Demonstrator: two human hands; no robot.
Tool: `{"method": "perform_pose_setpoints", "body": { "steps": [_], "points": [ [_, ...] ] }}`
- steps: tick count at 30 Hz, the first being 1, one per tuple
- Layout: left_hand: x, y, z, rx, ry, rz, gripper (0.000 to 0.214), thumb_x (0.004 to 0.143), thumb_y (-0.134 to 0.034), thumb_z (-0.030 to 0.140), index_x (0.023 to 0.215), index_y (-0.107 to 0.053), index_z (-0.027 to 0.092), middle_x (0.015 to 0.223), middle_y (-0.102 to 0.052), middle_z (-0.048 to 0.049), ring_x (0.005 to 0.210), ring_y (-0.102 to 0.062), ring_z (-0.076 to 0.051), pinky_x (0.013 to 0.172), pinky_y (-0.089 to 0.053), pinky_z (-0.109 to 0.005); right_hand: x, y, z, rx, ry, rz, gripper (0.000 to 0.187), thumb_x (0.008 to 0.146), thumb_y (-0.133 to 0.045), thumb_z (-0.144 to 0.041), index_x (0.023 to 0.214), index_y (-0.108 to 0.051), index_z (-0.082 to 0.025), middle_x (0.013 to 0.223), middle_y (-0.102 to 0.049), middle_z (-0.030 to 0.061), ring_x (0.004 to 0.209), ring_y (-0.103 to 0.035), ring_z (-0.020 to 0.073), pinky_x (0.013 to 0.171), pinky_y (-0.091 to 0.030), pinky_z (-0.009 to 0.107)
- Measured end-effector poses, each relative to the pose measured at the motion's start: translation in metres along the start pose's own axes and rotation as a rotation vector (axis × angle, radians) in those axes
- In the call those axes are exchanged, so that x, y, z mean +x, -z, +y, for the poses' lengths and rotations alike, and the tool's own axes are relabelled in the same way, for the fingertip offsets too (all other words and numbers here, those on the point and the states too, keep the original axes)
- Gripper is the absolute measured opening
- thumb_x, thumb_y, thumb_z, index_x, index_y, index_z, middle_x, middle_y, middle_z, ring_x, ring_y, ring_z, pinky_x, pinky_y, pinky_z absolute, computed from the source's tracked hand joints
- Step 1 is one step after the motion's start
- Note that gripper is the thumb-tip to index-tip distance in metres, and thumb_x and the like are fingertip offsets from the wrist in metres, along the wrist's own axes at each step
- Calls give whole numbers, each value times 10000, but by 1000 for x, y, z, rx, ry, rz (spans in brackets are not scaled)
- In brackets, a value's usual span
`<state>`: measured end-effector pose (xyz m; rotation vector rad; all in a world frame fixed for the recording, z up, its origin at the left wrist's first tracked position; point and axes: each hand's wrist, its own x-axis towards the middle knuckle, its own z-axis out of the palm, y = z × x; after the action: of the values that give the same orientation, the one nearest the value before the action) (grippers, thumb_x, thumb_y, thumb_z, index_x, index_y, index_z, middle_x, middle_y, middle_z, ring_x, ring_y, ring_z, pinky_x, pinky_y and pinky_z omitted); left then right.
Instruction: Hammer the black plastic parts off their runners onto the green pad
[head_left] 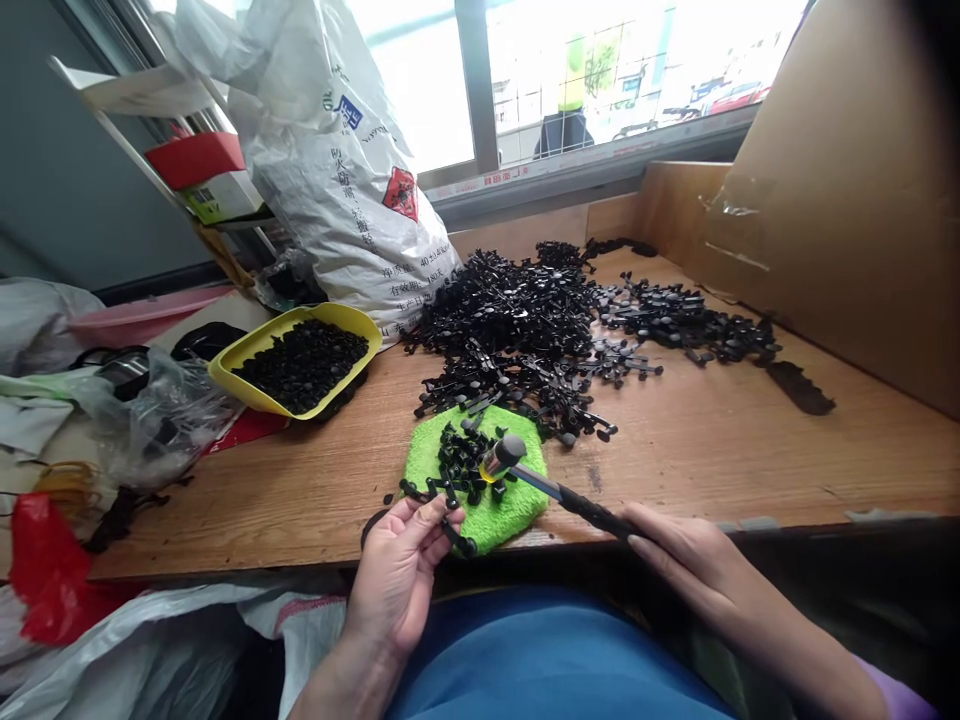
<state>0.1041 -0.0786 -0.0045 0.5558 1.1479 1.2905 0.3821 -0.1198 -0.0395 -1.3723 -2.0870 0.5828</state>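
My left hand point(401, 570) is at the near edge of the wooden table point(712, 460), its fingers pinched on a black plastic strip of parts point(439, 495) that lies over a green cloth pad point(502, 510). My right hand point(675, 555) grips the black handle of a small mallet point(504, 455). The mallet's grey and yellow head rests above the small black pieces on the pad.
A big heap of black plastic parts point(540, 320) covers the table's middle and back. A yellow tray point(337, 320) of loose black pieces sits to the left. A white sack point(337, 170) leans behind it. A cardboard sheet point(855, 190) stands at right, bags at left.
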Motion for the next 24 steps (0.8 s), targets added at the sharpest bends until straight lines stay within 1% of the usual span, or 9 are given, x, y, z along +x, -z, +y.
{"method": "perform_pose_setpoints", "body": {
  "steps": [6, 12, 14, 17, 19, 21, 24],
  "points": [
    [-1, -1, -3, 39, 9, -11, 169, 658, -702, 106, 793, -601, 110, 725, -627, -21, 624, -636, -119, 523, -531, -174, 1, 2, -3, 14, -1, 5, 184, 906, -370, -218, 925, -551, -247, 900, -680, 53, 804, -631, 226, 623, -468, 269],
    [-2, -3, -6, 101, -3, 23, 257, 614, -738, 150, 822, -593, 109, 711, -631, -12, 554, -621, -107, 463, -502, -166, 1, 1, -3, 14, 13, -8, 189, 906, -378, -214, 999, -542, -234, 925, -675, 66, 802, -621, 224, 616, -453, 277],
    [-2, -2, -6, 79, -12, 28, 250, 624, -729, 148, 830, -590, 113, 709, -631, -9, 546, -615, -100, 463, -498, -161, 1, 1, -3, 15, 8, -15, 187, 910, -376, -213, 1003, -538, -227, 933, -671, 67, 793, -618, 218, 620, -446, 277],
    [1, 4, -4, 19, -37, 35, 195, 664, -694, 120, 827, -587, 123, 715, -644, -12, 555, -611, -84, 481, -495, -142, 0, 2, -4, 23, -6, -35, 181, 920, -365, -221, 1000, -527, -218, 877, -668, 59, 745, -615, 206, 620, -438, 280],
    [4, 11, 1, 1, -68, 71, 148, 698, -654, 92, 827, -589, 122, 724, -658, -26, 566, -615, -80, 488, -495, -130, 0, 2, -5, 25, -12, -38, 181, 924, -356, -223, 985, -526, -220, 853, -666, 56, 742, -615, 207, 614, -438, 279],
    [8, 17, 8, 0, -95, 110, 111, 727, -615, 71, 826, -594, 116, 726, -666, -40, 573, -619, -84, 492, -500, -131, 0, 1, -5, 23, -5, -14, 183, 920, -359, -216, 968, -535, -228, 882, -671, 58, 780, -618, 217, 608, -441, 277],
    [13, 23, 17, -10, -114, 114, 101, 742, -587, 53, 822, -602, 113, 724, -667, -42, 571, -621, -85, 493, -508, -135, 0, 1, -4, 19, 9, 19, 181, 906, -380, -201, 959, -549, -239, 929, -678, 54, 802, -626, 223, 605, -451, 273]
  ]
}}
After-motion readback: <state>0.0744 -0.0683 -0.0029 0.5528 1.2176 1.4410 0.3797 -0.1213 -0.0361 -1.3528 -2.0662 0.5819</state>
